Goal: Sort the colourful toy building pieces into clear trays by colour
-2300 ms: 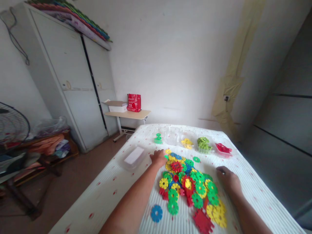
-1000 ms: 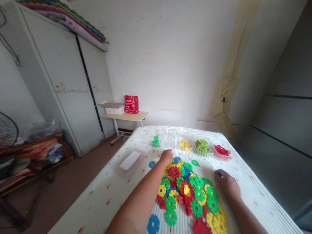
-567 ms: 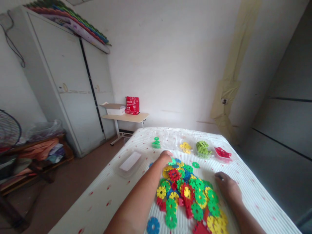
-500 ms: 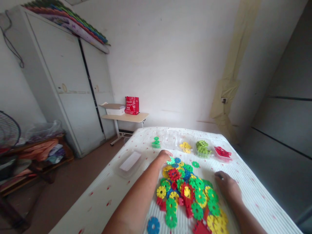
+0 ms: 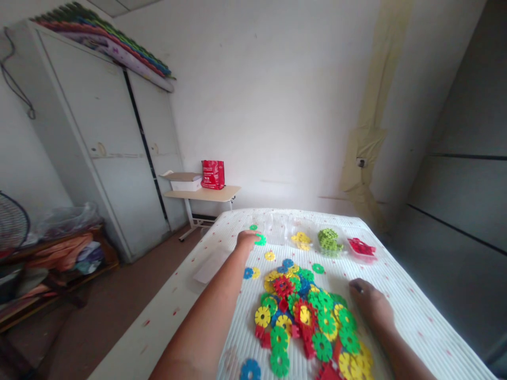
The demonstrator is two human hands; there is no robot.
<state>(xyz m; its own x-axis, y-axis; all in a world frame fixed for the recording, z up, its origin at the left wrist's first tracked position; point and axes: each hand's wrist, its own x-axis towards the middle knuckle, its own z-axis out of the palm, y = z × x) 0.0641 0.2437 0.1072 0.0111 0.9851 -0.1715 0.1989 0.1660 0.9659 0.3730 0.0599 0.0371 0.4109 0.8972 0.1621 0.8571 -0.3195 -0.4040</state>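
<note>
Lying nearest, a blue disc (image 5: 250,369) sits at the bottom of the view on the white tablecloth (image 5: 420,311), and just beyond it comes the big heap of plastic pieces (image 5: 303,316), red, green, yellow and blue all jumbled together. Over on its right side, here's the right hand (image 5: 372,301), fingers curled in, resting close to the heap; there's a small dark spot at its fingers, and whether it grips anything I cannot tell. Left of the heap's far end, a small blue disc (image 5: 247,273) and a yellow disc (image 5: 256,272) overlap or touch, with a sheet of white paper (image 5: 209,266) partly hidden by the left forearm. A loose green disc (image 5: 318,268) lies to the right. Now the left hand (image 5: 247,240), stretched out far, fingers nearly closed, pinching a green piece (image 5: 260,240) by the clear tubs; inside or above one, I cannot tell. Along that row: yellow pieces (image 5: 301,240), light green pieces (image 5: 329,243), red pieces (image 5: 362,248). Farther back, a red bag (image 5: 213,175) stands beside a box (image 5: 186,183) on a side table (image 5: 206,193).
</note>
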